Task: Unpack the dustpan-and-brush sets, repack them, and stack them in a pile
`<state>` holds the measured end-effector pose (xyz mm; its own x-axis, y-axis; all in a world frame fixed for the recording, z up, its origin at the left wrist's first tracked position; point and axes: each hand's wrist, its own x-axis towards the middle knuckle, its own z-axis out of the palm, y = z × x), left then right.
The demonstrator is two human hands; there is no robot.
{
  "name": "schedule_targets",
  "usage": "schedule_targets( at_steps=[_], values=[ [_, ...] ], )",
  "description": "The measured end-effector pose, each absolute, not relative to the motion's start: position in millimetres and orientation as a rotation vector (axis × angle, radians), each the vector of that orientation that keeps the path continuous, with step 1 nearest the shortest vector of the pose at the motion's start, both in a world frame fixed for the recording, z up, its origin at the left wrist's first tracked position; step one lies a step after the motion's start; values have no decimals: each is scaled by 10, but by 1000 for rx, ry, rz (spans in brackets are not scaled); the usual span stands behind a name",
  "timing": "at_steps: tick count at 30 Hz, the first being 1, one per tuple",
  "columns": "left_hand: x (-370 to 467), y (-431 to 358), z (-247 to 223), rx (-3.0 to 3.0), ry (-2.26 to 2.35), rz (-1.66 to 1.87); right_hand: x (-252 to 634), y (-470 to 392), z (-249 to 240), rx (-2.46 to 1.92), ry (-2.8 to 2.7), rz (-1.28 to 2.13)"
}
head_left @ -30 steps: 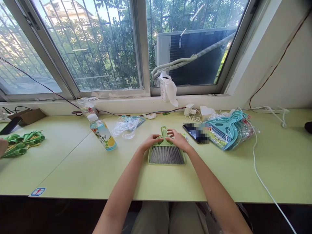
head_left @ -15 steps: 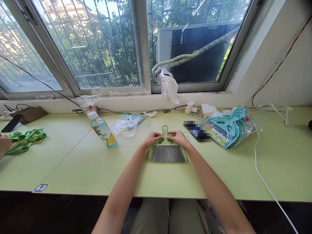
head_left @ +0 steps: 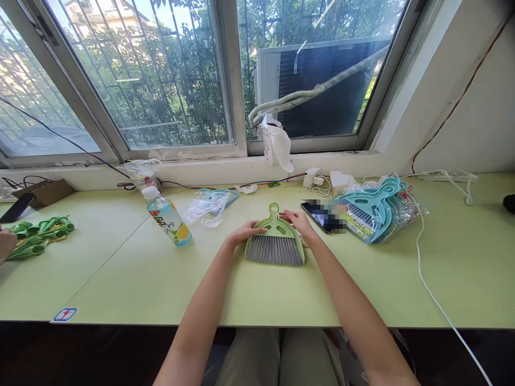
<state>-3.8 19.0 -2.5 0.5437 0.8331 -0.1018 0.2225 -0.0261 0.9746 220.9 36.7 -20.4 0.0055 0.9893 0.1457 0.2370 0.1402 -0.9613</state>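
Note:
A light green dustpan with a matching hand brush nested in it lies in front of me, its handle pointing to the window and its grey bristles towards me. My left hand is closed on the left edge of the set, with its fingers reaching over the brush. At the upper right edge, beside the handle, my right hand grips the set; some of its fingertips are hidden. Part of a small label card shows beneath my right wrist.
To the left stand a drink bottle and clear plastic wrapping. A phone and bagged blue dustpan sets lie right, near a white cable. Green handle-like parts lie far left, beside another person's hand.
The dustpan and brush have turned and tilted slightly between my hands. My left hand has slid down the left edge, and my right hand has shifted outward a little from the brush face.

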Motion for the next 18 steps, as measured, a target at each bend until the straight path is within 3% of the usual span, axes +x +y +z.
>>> schedule_targets(
  at_steps=[4,6,18],
  values=[
    [-95,206,-44,1521,885,668,2539,420,-254,-1514,-1667,366],
    [-124,229,-56,1465,870,739,2642,448,-328,-1566,-1917,233],
    [-275,489,-217,1190,1101,1264,2764,495,-377,-1796,-2049,256]
  ],
)
